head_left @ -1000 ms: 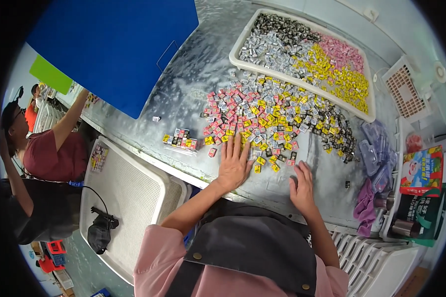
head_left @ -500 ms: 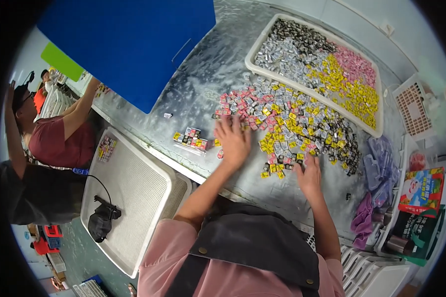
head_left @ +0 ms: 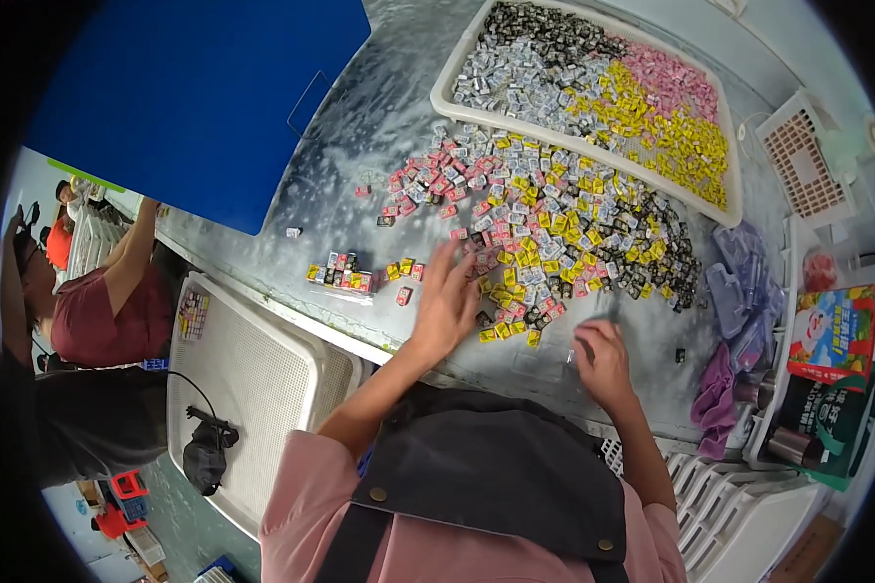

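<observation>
Left hand (head_left: pixel 444 303), fingers spread, is pressing flat on the candies (head_left: pixel 544 228) at frame centre, raking them; right hand (head_left: pixel 603 358) is curling loosely, pinching nothing visible.

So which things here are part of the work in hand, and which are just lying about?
In use: left hand on the loose sweets; right hand by them; small row of sweets; sorted tray.
Lying about: blue board; purple bags; cartons; empty mesh tray.
</observation>
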